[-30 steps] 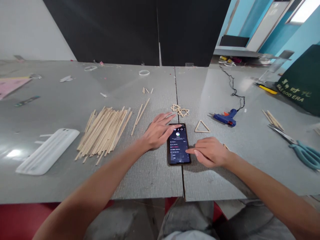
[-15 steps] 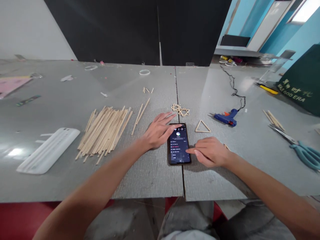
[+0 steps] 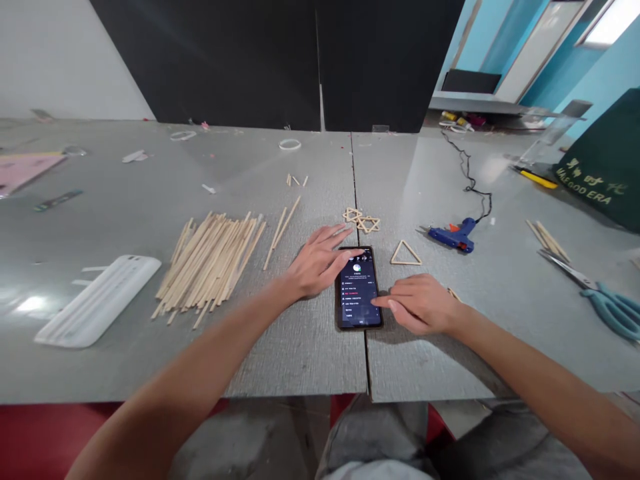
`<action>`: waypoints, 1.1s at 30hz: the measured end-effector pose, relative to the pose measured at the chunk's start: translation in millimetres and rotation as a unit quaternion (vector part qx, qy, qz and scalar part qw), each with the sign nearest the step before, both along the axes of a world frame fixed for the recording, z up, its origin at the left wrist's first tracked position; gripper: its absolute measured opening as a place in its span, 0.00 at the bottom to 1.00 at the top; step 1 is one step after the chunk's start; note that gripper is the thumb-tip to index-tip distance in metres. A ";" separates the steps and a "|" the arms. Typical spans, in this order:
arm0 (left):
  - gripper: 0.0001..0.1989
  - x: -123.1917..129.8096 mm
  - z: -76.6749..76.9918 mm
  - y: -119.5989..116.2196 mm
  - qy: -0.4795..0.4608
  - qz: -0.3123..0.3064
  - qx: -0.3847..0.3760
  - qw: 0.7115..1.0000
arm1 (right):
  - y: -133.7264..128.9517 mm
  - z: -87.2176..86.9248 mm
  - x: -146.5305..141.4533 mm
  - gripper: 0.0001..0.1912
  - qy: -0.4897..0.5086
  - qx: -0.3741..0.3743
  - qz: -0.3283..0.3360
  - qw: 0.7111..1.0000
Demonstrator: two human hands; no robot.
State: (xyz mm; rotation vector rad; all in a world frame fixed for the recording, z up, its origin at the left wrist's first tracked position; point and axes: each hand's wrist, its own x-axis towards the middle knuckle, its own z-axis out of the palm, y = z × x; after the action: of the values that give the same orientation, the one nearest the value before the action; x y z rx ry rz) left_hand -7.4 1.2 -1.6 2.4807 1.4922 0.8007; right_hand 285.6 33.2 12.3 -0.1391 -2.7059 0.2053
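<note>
A phone [image 3: 359,293] with a lit dark screen lies flat on the grey table. My left hand [image 3: 320,261] rests at its upper left, fingers spread, with the thumb over the top of the screen. From the right, my right hand [image 3: 417,303] touches the screen's right edge with its index finger; the other fingers are curled and hold nothing visible. A wooden stick triangle [image 3: 406,253] lies just beyond my right hand. Small stick stars [image 3: 369,224] lie above the phone. A pile of wooden sticks [image 3: 210,263] is left of my left hand.
On the right are a blue glue gun [image 3: 453,235] with a black cord, teal scissors [image 3: 613,308], a few sticks [image 3: 550,241] and a yellow cutter [image 3: 535,177]. A white packet [image 3: 97,301] lies at the left. Black panels [image 3: 250,63] stand behind the table.
</note>
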 end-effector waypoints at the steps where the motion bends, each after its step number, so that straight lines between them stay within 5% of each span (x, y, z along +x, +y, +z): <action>1: 0.27 -0.1 -0.2 0.1 0.000 -0.001 0.001 1.000 | 0.2 -0.2 0.3 0.23 -0.002 -0.001 0.002 1.000; 33: 0.28 -0.2 -0.2 -0.2 -0.003 -0.008 0.001 1.000 | -0.1 0.1 -0.8 0.23 0.023 0.007 0.017 1.000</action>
State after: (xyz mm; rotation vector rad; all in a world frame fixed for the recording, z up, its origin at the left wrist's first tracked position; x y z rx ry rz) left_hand -7.5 1.0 -1.9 2.4861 1.4690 0.8052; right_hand 284.9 33.0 12.4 -0.0832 -2.6639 0.1983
